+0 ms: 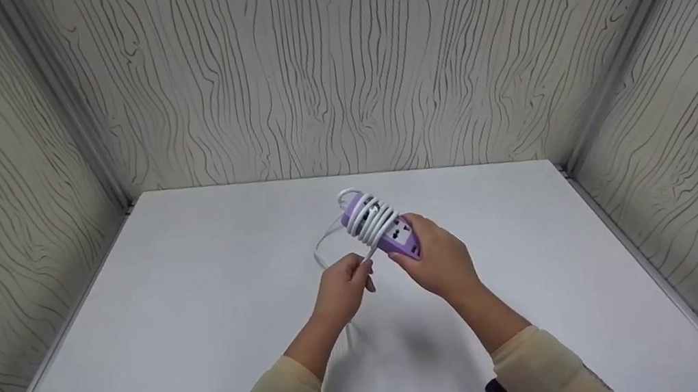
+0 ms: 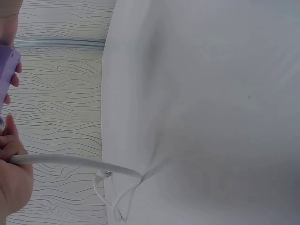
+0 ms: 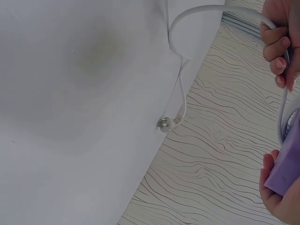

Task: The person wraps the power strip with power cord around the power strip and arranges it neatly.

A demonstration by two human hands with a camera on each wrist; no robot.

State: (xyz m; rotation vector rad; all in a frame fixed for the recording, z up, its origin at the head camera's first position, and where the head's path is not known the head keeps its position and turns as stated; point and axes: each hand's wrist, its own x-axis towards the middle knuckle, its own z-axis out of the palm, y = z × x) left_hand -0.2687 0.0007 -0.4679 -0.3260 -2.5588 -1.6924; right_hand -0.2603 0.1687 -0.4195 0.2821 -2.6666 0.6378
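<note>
A purple and white power strip [image 1: 404, 235] is held up over the table, tilted, with several turns of its white cord [image 1: 372, 219] wound around its far half. My right hand [image 1: 439, 258] grips the near end, thumb on one side and fingers on the other. Just left of the strip, my left hand [image 1: 340, 287] pinches the cord where it leaves the coils. From that hand the loose cord [image 2: 79, 161] hangs down in a loop in the left wrist view. Its plug [image 3: 165, 124] shows near the table edge in the right wrist view.
The white table [image 1: 199, 301] reaches to patterned panels on three sides, with a back wall [image 1: 316, 69] behind it. Grey metal corner posts [image 1: 61, 100] stand at the back left and back right. Shadows of the hands fall on the near tabletop.
</note>
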